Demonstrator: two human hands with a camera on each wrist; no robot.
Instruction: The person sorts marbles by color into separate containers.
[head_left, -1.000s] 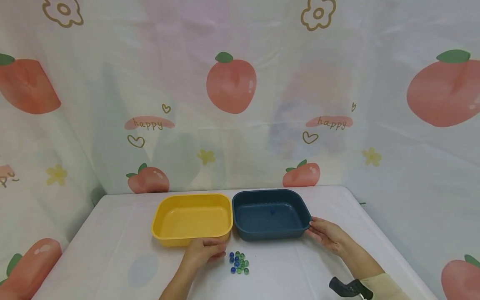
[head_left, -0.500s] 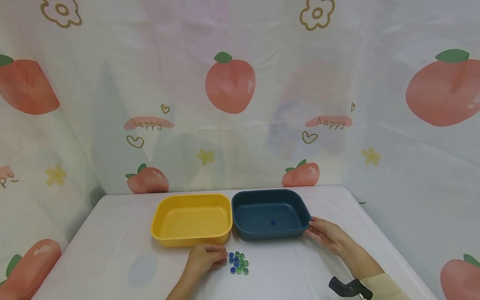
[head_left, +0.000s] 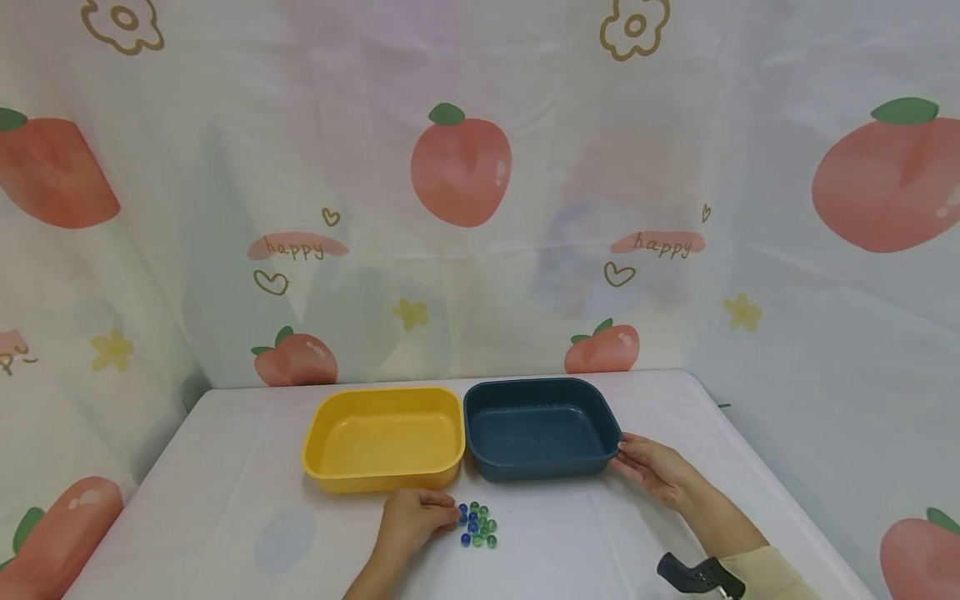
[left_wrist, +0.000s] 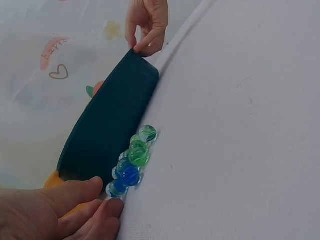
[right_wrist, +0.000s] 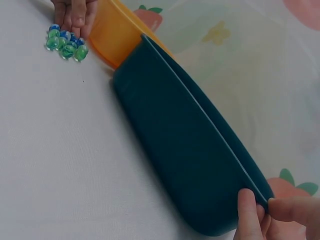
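Note:
My left hand [head_left: 411, 521] is in front of the yellow bin [head_left: 322, 479], its fingertips right at the near-left side of a cluster of glass marbles [head_left: 483, 534], blue on the left and green on the right. In the left wrist view the thumb [left_wrist: 85, 190] and fingers [left_wrist: 107, 212] are slightly apart, close to a blue marble [left_wrist: 116, 188]. My right hand [head_left: 658, 472] pinches the right rim of the dark blue bin [head_left: 540, 469] between thumb and fingers, as the right wrist view also shows. The part of the bin's floor behind its front wall is hidden.
Both bins stand side by side at the back of a white-covered table [head_left: 225, 467]. Behind it hangs a curtain [head_left: 465, 275] printed with peaches. A black device [head_left: 701, 575] sits at my right wrist.
My left hand has come down from the yellow bin's front and moved right, to the marbles. A blue marble in the blue bin rolled forward out of sight. My right hand stayed put.

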